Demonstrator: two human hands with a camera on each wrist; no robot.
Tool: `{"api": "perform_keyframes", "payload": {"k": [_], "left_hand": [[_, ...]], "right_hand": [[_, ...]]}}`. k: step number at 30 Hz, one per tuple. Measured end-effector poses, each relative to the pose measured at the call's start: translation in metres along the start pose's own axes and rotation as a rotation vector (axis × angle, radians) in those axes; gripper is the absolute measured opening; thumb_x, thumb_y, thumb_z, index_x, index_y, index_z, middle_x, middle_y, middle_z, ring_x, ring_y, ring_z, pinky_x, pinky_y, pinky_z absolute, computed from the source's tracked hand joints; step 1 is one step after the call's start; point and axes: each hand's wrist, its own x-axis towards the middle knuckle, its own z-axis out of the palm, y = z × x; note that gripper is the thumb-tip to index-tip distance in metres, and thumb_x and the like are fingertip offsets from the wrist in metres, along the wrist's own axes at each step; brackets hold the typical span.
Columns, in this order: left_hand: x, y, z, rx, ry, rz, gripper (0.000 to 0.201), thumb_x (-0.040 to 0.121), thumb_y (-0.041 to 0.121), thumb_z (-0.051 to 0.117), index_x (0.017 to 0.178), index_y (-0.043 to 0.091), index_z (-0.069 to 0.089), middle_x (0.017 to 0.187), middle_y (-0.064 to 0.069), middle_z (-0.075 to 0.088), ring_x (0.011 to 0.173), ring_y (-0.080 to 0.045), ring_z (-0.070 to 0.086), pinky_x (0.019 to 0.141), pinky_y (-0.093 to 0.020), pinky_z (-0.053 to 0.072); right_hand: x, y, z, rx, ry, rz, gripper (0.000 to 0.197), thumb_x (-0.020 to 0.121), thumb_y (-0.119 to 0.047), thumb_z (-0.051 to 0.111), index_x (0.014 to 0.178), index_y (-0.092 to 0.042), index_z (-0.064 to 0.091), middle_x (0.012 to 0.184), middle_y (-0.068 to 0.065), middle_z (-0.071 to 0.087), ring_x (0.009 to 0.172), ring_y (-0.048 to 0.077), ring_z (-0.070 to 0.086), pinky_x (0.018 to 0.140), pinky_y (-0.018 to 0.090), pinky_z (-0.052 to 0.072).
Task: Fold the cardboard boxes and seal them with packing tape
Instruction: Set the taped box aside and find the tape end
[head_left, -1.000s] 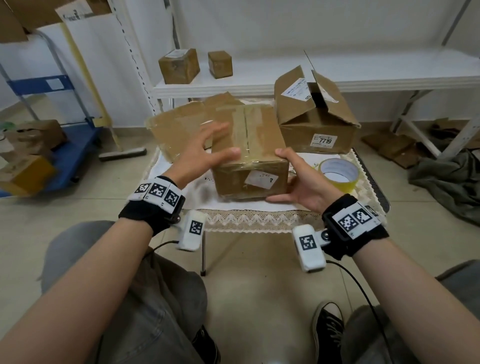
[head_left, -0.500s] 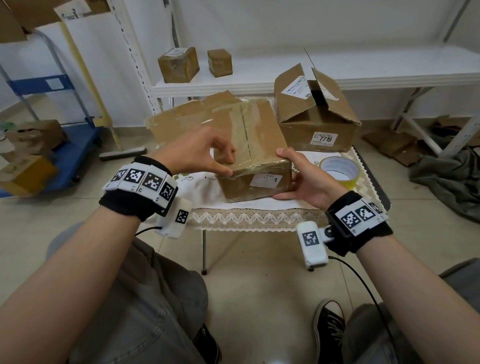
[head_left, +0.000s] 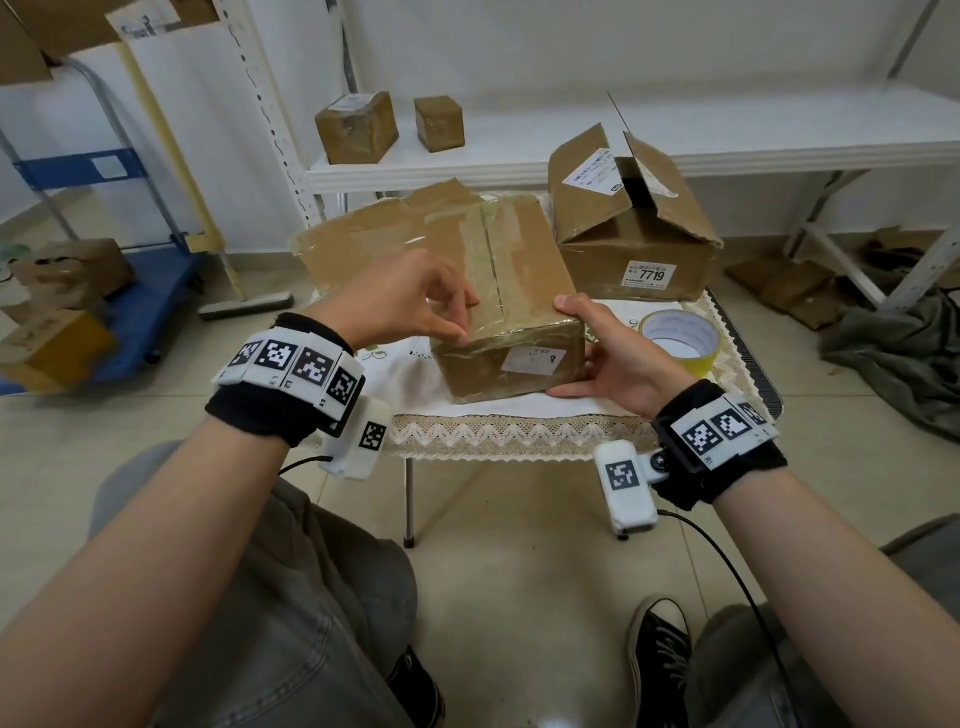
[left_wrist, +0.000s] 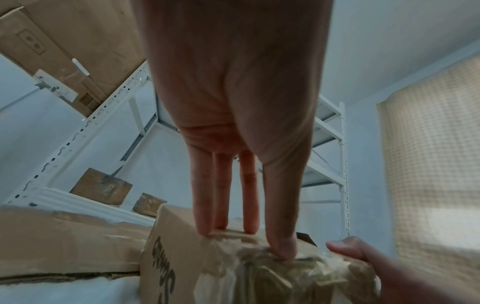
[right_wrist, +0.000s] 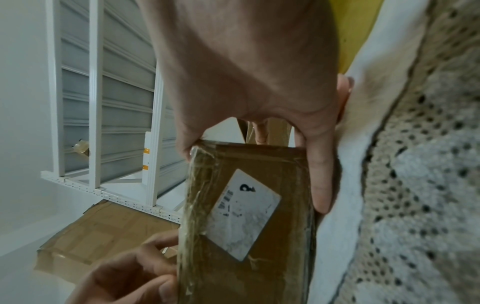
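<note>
box: the brown cardboard box wrapped in clear packing tape (head_left: 506, 306) is sitting on the small white lace-edged cloth-covered table (head_left: 519, 431), near edge tilted up a little.
right hand: the right hand (head_left: 610, 358) is bracing the box's near right corner, thumb on top and fingers underneath - grasping it.
left hand: the left hand (head_left: 410, 301) is pressing fingertips (left_wrist: 283, 250) onto the taped top edge, not clenching anything.
doing it well: probably smoothing the crinkled tape - pressing outward from the seam while the other hand is holding firm.
tape: the yellow-cored tape roll (head_left: 680, 338) is lying just right of the box.
views: the left wrist view is showing wrinkled tape; the right wrist view is showing the white label (right_wrist: 245, 216) close up.
</note>
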Motion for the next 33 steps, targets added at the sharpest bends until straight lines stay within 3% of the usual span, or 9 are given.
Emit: {"api": "perform_keyframes", "payload": {"k": [3, 7, 10, 13, 16, 19, 25, 28, 33], "left_hand": [[0.003, 0.001, 0.002, 0.097, -0.017, 0.009, 0.019, 0.067, 0.026, 0.090, 0.074, 0.021, 0.073, 0.111, 0.013, 0.069, 0.104, -0.006, 0.063, 0.091, -0.025, 0.050], [0.002, -0.001, 0.004, 0.087, 0.023, 0.047, 0.024, 0.065, 0.027, 0.091, 0.077, 0.019, 0.073, 0.106, 0.008, 0.070, 0.100, -0.010, 0.066, 0.087, -0.015, 0.049], [-0.001, -0.004, 0.002, 0.033, 0.026, 0.048, 0.020, 0.067, 0.026, 0.089, 0.079, 0.020, 0.075, 0.106, 0.009, 0.071, 0.098, 0.003, 0.065, 0.084, -0.009, 0.048], [-0.002, -0.005, -0.001, 0.024, 0.031, 0.059, 0.016, 0.073, 0.029, 0.085, 0.082, 0.018, 0.076, 0.103, 0.008, 0.073, 0.092, 0.010, 0.064, 0.080, -0.006, 0.049], [0.005, -0.001, 0.001, 0.091, 0.042, 0.038, 0.029, 0.080, 0.049, 0.075, 0.095, 0.024, 0.074, 0.104, 0.009, 0.071, 0.098, -0.005, 0.066, 0.086, -0.024, 0.055], [0.016, 0.012, 0.011, 0.152, 0.054, 0.073, 0.057, 0.077, 0.070, 0.066, 0.120, 0.033, 0.064, 0.130, 0.008, 0.058, 0.121, -0.011, 0.053, 0.104, -0.041, 0.044], [0.041, 0.033, 0.014, 0.259, -0.004, 0.138, 0.085, 0.070, 0.070, 0.071, 0.141, 0.028, 0.050, 0.142, 0.003, 0.053, 0.110, -0.007, 0.050, 0.094, -0.029, 0.040], [0.047, 0.033, 0.010, 0.287, -0.064, 0.148, 0.085, 0.069, 0.064, 0.076, 0.141, 0.027, 0.050, 0.140, 0.003, 0.055, 0.106, -0.005, 0.047, 0.088, -0.026, 0.034], [0.051, 0.035, 0.009, 0.307, -0.091, 0.155, 0.084, 0.061, 0.077, 0.068, 0.130, 0.029, 0.057, 0.128, 0.005, 0.063, 0.107, -0.010, 0.055, 0.092, -0.033, 0.046]], "right_hand": [[0.000, 0.000, 0.000, -0.004, -0.005, -0.004, 0.055, 0.088, -0.051, 0.069, 0.134, -0.027, 0.051, 0.112, 0.012, 0.064, 0.110, 0.031, 0.065, 0.089, 0.054, 0.058], [-0.002, -0.001, -0.002, -0.059, -0.035, -0.016, 0.062, 0.086, -0.056, 0.069, 0.136, -0.026, 0.049, 0.116, 0.011, 0.064, 0.106, 0.027, 0.066, 0.091, 0.052, 0.058], [-0.002, 0.000, -0.003, -0.134, -0.067, -0.031, 0.091, 0.070, -0.055, 0.083, 0.145, -0.027, 0.041, 0.132, 0.007, 0.058, 0.117, 0.026, 0.061, 0.090, 0.047, 0.059], [0.001, 0.002, -0.004, -0.185, -0.091, -0.058, 0.114, 0.058, -0.043, 0.091, 0.153, -0.031, 0.029, 0.133, 0.000, 0.061, 0.122, 0.023, 0.060, 0.094, 0.047, 0.057], [0.003, 0.003, -0.002, -0.201, -0.086, -0.088, 0.115, 0.058, -0.039, 0.089, 0.154, -0.034, 0.027, 0.129, -0.001, 0.066, 0.119, 0.017, 0.063, 0.093, 0.045, 0.058], [0.003, 0.003, 0.001, -0.214, -0.089, -0.102, 0.118, 0.055, -0.042, 0.090, 0.154, -0.038, 0.026, 0.127, 0.000, 0.067, 0.119, 0.017, 0.063, 0.085, 0.039, 0.060], [0.005, 0.003, -0.001, -0.191, -0.119, -0.103, 0.114, 0.055, -0.041, 0.090, 0.152, -0.042, 0.030, 0.128, -0.001, 0.068, 0.126, 0.018, 0.058, 0.094, 0.049, 0.057], [0.005, 0.003, -0.003, -0.168, -0.137, -0.103, 0.112, 0.057, -0.039, 0.090, 0.152, -0.041, 0.031, 0.129, 0.000, 0.067, 0.126, 0.018, 0.058, 0.094, 0.049, 0.057], [0.005, 0.003, -0.007, -0.135, -0.149, -0.089, 0.097, 0.071, -0.035, 0.086, 0.152, -0.038, 0.033, 0.128, 0.002, 0.068, 0.119, 0.021, 0.064, 0.096, 0.052, 0.056]]}}
